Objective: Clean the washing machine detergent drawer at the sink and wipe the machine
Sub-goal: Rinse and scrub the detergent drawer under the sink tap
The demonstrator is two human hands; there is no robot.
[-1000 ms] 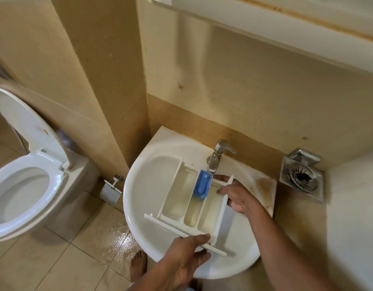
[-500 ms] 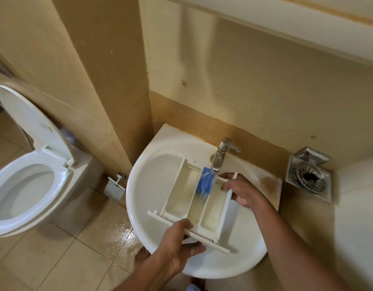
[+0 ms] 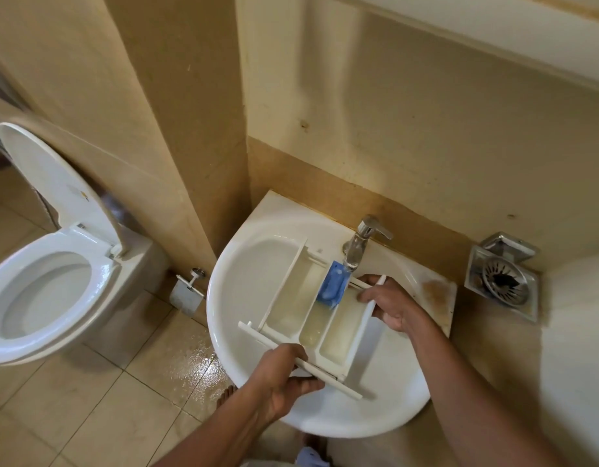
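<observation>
Both hands grip the detergent drawer (image 3: pixel 288 308) under the tap (image 3: pixel 362 237), over the sink (image 3: pixel 224 298): left hand (image 3: pixel 281 375) on its front panel, right hand (image 3: pixel 392 305) on the side wall nearer the tap. Probable faults: spray deflecting off the blue insert (image 3: pixel 332 286); wet plastic slipping.

Detergent drawer (image 3: pixel 291 308): white, blue insert (image 3: pixel 332 286). Sink (image 3: pixel 244 281): white, brown stain at right rim. Tap (image 3: pixel 365 234): chrome. Toilet (image 3: pixel 38 298): white. Wall tiles: beige.
</observation>
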